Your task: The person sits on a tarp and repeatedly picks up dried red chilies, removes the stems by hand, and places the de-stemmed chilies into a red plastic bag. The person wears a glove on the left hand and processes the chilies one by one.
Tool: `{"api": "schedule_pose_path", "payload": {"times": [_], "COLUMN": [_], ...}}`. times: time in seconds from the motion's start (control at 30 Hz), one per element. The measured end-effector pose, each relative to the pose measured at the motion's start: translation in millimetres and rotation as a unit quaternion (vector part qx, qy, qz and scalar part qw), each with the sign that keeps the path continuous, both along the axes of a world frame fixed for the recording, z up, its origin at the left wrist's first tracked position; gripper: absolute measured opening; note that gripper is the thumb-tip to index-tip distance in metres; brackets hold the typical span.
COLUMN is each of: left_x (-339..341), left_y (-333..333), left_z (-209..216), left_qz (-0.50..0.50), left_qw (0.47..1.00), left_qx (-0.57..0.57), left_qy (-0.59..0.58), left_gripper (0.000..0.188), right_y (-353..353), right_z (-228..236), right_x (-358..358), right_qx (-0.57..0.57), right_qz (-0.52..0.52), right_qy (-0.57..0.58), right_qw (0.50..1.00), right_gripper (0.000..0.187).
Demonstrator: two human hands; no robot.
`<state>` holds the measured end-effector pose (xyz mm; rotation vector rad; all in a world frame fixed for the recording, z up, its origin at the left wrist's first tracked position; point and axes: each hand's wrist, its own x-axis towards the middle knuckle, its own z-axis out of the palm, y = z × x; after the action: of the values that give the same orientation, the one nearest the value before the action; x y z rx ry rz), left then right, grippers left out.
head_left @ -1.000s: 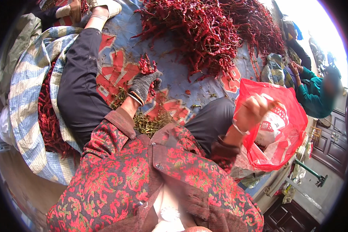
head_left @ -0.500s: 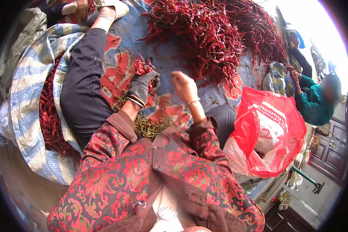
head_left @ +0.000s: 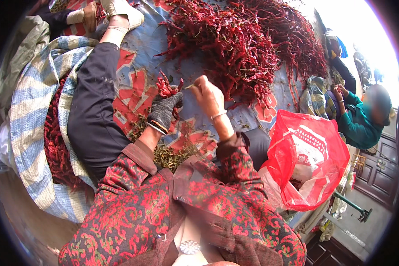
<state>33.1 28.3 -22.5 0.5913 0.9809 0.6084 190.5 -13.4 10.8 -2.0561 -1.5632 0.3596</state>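
Observation:
My left hand [head_left: 163, 110], in a grey knitted glove, is closed round a small bunch of dried red chillies [head_left: 166, 87] that pokes out above the fingers. Just right of it, my bare right hand [head_left: 208, 96] pinches a thin pale chilli stem [head_left: 189, 86], which points toward the bunch. Dry stems [head_left: 175, 156] lie in a loose heap below both hands, near my lap. Beyond my right hand rises a large pile of dried red chillies [head_left: 235, 48].
A blue and red printed sheet [head_left: 133, 86] covers the floor. On my left stands a checked woven sack [head_left: 29, 128] with chillies inside; on my right, a red and white plastic bag [head_left: 279, 150]. A person in a green top [head_left: 361, 122] sits at the far right.
My right hand has drawn slightly left and up, and a stem now shows in its fingers. The chillies in my left hand stand more upright.

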Motion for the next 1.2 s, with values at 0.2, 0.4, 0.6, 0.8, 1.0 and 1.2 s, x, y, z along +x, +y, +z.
{"api": "schedule_pose_path", "payload": {"times": [0.2, 0.4, 0.6, 0.8, 1.0, 1.2], "left_x": [-5.5, -4.6, -8.1, 5.5, 6.7, 3.1], "left_y": [-11.6, -24.1, -48.7, -23.0, -22.4, -27.4], "left_z": [25.5, 25.7, 26.2, 41.4, 17.9, -0.8], "left_qz": [-0.195, -0.236, -0.487, -0.181, -0.217, -0.187], "left_qw": [0.973, 0.970, 0.873, 0.981, 0.975, 0.980], "left_qx": [0.100, 0.026, 0.010, -0.050, -0.015, 0.032], "left_qy": [-0.078, -0.049, -0.014, -0.051, 0.040, 0.055], "left_gripper": [0.022, 0.018, 0.020, 0.024, 0.022, 0.020], "right_y": [-44.8, -70.4, -75.5, -74.4, -35.7, -46.0], "right_z": [14.2, 9.5, -5.1, -29.8, -44.6, -45.0], "right_x": [-20.8, -22.4, 3.5, 97.5, 86.4, 81.6], "right_qx": [-0.028, -0.031, -0.024, -0.059, -0.239, -0.158], "right_qz": [-0.058, -0.051, -0.192, -0.249, -0.306, -0.237], "right_qy": [0.492, 0.302, -0.041, 0.016, -0.025, -0.008], "right_qw": [0.868, 0.952, 0.980, 0.967, 0.921, 0.959], "right_gripper": [0.012, 0.015, 0.014, 0.028, 0.037, 0.027]}}
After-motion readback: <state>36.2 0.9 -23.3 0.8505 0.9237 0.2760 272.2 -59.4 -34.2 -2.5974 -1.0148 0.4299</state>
